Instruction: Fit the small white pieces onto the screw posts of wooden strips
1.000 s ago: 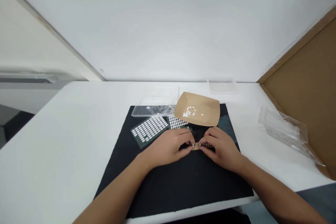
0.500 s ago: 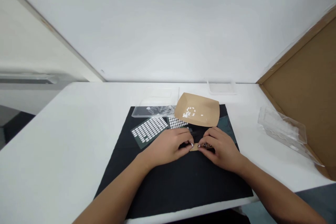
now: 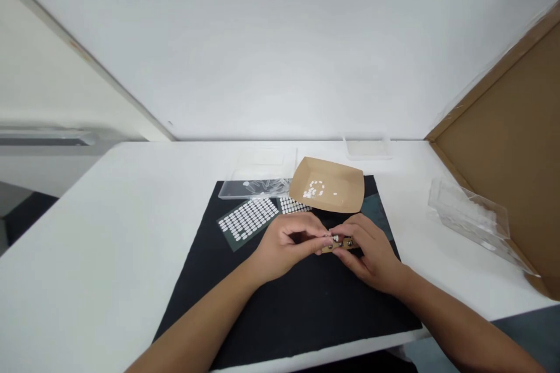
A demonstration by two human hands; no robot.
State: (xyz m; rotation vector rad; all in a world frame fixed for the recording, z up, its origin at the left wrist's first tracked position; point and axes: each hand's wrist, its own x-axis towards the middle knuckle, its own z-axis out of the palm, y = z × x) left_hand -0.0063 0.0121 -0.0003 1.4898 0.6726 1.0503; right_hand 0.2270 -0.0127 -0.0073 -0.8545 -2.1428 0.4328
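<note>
Tan-brown, thin, flat: the small studded strip (image 3: pixel 340 243) sits between your two hands, mid-mat, just off the mat or barely grazing it, can't tell which. Your left hand (image 3: pixel 286 243) is closed narrow, thumb and fingertips pinching the strip's left end. Your right hand (image 3: pixel 371 252) is curled round the right end, fingers under it and thumb on top. Both hands are closed on it.

Handling, my read: very light and small, probably card or thin board, so it will bend or crease if squeezed mid-span. The shiny studs look slick and may be loose. Hold it by the ends or long edges with pad pressure only, and keep it level.

- black rectangular mat (image 3: pixel 289 303) lies under both hands
- brown paper tray (image 3: pixel 347 201) is just beyond the hands, with small white pieces (image 3: pixel 315 188) inside
- dark green sheet of white oval dots (image 3: pixel 247 218) is to the left of the tray, with a smaller dotted sheet (image 3: pixel 292 205) between the two
- clear flat plastic tray (image 3: pixel 245 188) is on the mat's far left corner
- clear plastic box (image 3: pixel 468 215) is well apart on the right, near the brown cardboard panel (image 3: pixel 516 145)
- white surface (image 3: pixel 109 233) carries all of this
</note>
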